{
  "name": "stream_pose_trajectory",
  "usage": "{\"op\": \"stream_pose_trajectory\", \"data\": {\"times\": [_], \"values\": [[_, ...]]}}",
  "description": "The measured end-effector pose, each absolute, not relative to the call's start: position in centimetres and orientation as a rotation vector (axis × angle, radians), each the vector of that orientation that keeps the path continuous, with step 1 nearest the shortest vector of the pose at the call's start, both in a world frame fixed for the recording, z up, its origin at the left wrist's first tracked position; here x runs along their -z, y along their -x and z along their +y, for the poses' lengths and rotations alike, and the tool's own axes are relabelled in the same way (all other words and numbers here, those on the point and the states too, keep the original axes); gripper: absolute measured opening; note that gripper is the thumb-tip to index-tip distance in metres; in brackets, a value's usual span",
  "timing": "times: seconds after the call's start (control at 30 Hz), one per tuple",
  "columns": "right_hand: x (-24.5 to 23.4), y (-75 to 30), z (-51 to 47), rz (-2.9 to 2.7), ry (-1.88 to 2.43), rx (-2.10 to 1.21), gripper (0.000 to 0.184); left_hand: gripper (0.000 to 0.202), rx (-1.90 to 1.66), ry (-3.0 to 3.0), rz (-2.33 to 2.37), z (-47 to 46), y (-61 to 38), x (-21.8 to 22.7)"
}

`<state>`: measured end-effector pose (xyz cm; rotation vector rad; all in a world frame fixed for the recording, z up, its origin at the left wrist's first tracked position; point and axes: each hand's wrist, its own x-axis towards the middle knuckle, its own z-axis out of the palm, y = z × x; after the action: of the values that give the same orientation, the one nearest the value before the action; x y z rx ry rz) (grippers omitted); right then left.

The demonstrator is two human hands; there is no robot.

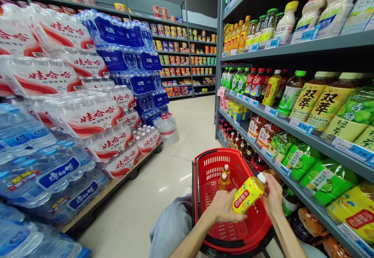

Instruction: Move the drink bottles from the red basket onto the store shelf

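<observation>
one bottle (247, 196) over the basket (216, 155), left hand (224, 206) clasping, right hand (272, 196) by the cap (261, 178) (grip? can't tell); loading, i'd guess, wanting gentle lowering.

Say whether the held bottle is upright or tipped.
Tipped: the bottle slants in the left hand, its white cap toward the right hand.

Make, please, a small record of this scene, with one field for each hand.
Left hand: holds a yellow-labelled plastic bottle, tilted, above the basket
Right hand: beside the bottle's white cap; contact unclear
Basket: red plastic, with slotted walls; two small amber bottles with white caps inside
Right side: grey metal shelves with bottled drinks
Left side: stacked, plastic-wrapped packs of bottled water
Floor: pale tiles; large clear jug with red cap
</observation>
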<state>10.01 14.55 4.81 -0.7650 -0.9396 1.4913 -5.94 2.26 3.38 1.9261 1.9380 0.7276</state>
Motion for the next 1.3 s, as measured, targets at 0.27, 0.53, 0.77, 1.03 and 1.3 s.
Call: {"op": "stream_pose_trajectory", "data": {"times": [0.27,0.53,0.77,1.03,1.3], "values": [[-2.6,-7.4,13.3,-1.209,0.508,-1.873,0.058,0.054,-1.057,-1.689,1.797,3.3,4.0,-5.5],[-3.3,-6.8,14.4,-1.074,0.675,-1.991,0.05,0.039,-1.225,-1.403,1.717,5.1,2.7,-3.2],[-1.8,-7.5,14.7,-1.088,0.78,-1.904,0.058,0.052,-1.048,-1.326,1.739,5.3,1.8,-2.8],[-2.2,-8.2,13.4,-0.98,0.806,-1.931,0.05,0.054,-1.045,-1.305,1.696,4.5,0.5,-2.6],[-4.9,-7.9,13.7,-0.87,0.675,-1.916,0.053,0.051,-1.132,-1.297,1.634,5.5,0.6,-4.1]]}}
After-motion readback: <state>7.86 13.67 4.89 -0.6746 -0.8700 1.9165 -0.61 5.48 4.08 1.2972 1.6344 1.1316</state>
